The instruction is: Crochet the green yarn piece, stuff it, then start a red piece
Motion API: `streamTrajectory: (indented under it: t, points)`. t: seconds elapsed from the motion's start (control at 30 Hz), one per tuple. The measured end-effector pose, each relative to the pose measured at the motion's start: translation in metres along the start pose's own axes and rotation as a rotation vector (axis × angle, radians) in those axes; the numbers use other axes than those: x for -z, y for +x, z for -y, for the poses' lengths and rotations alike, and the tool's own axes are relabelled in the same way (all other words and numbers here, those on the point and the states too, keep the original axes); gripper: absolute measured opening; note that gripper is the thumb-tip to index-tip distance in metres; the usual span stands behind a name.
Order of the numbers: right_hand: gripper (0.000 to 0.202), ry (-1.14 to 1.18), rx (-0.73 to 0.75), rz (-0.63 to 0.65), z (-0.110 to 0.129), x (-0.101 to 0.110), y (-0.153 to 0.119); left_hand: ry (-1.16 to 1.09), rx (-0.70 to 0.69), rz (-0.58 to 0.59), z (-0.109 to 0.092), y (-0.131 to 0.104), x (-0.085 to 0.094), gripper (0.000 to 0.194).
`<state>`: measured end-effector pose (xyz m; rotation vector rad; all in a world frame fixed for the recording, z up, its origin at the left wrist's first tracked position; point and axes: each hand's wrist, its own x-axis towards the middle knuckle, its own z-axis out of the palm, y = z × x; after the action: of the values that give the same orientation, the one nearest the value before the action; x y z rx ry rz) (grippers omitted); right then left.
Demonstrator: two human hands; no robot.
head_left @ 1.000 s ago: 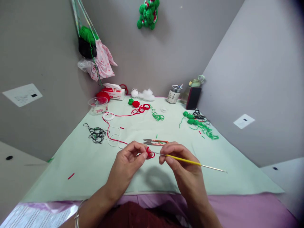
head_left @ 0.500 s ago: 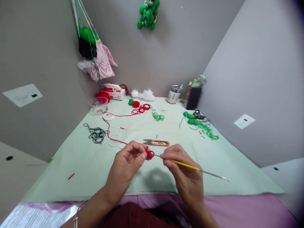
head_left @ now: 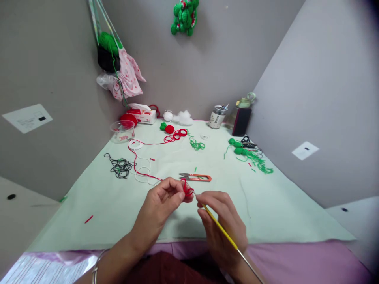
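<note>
On my remote feed, I saw the left hand (head_left: 162,203) pinching small red yarn loops (head_left: 187,191) above the pale table (head_left: 118,209), fingertips closed. The right hand (head_left: 223,221) gripped a yellow-handled hook (head_left: 220,226), now swung steeper, its tip at the loops; I judged a stitch underway.

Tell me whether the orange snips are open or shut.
Open. The snips lie with their two blades apart, and a gap shows between the pointed tips.
</note>
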<state>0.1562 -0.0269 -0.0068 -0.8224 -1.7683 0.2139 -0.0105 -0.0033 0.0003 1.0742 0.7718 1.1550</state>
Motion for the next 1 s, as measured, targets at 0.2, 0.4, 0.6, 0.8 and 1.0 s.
streamTrajectory:
  t: [0.2, 0.4, 0.6, 0.8, 1.0]
  points:
    - [0.034, 0.073, 0.002, 0.01, -0.002, 0.006, 0.002, 0.024, 0.035, 0.054, 0.001, 0.0, 0.002, 0.014]
    - [0.023, 0.237, -0.171, 0.09, -0.005, 0.008, 0.009, 0.015, 0.047, 0.051, -0.002, 0.0, 0.0, 0.014]
    - [0.025, 0.316, -0.302, 0.018, -0.005, 0.007, 0.015, -0.005, 0.077, 0.065, -0.001, 0.0, 0.001, 0.017]
    - [0.026, 0.474, -0.458, -0.022, -0.012, 0.006, 0.012, -0.074, 0.085, 0.067, -0.003, -0.001, 0.0, 0.016]
    - [0.028, 0.889, -0.744, -0.091, -0.015, -0.002, 0.014, -0.218, 0.156, 0.079, -0.009, -0.002, -0.005, 0.015]
